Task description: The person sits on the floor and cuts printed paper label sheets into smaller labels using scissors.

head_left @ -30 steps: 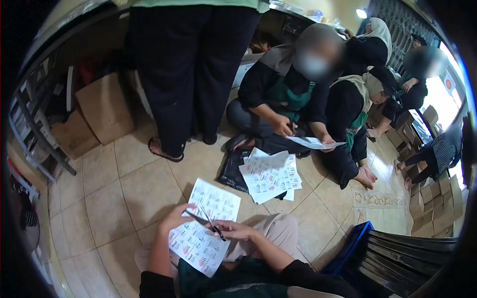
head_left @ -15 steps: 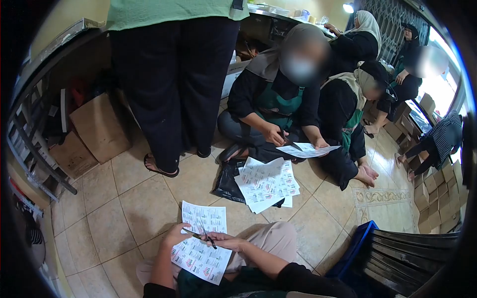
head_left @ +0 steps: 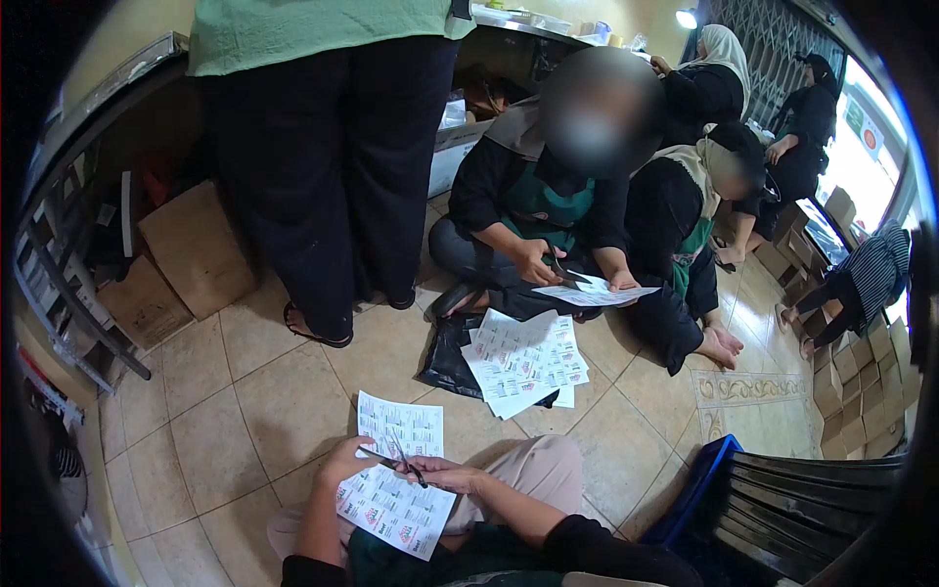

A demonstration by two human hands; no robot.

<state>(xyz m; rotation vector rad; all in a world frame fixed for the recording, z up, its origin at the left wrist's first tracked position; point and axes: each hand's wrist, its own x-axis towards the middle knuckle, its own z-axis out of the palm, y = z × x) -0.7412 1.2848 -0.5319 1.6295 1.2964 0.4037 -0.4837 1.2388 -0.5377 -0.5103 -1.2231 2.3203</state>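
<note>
A white printed sheet of labels (head_left: pixel 399 514) lies over my lap, its far end reaching above the tiled floor. My left hand (head_left: pixel 344 460) is closed on the sheet's left edge, the fingertips partly hidden. From the right, my right hand (head_left: pixel 445 475) holds a pair of dark-handled scissors (head_left: pixel 387 458) across the middle of the sheet. Their blades are apart and point to the left and away from me, with one tip close to my left hand.
In front lies a pile of printed sheets (head_left: pixel 523 362) on a black plastic bag (head_left: pixel 445 362). A seated co-worker (head_left: pixel 548 210) cuts a sheet (head_left: pixel 599 293) with scissors. Another person stands at the left near cardboard boxes (head_left: pixel 201 249). A blue crate (head_left: pixel 699 489) is at my right.
My hands, scissors and sheet stay almost in place. The co-worker's sheet has shifted slightly left, and its cut edge now lifts. A distant person at the right has moved a little.
</note>
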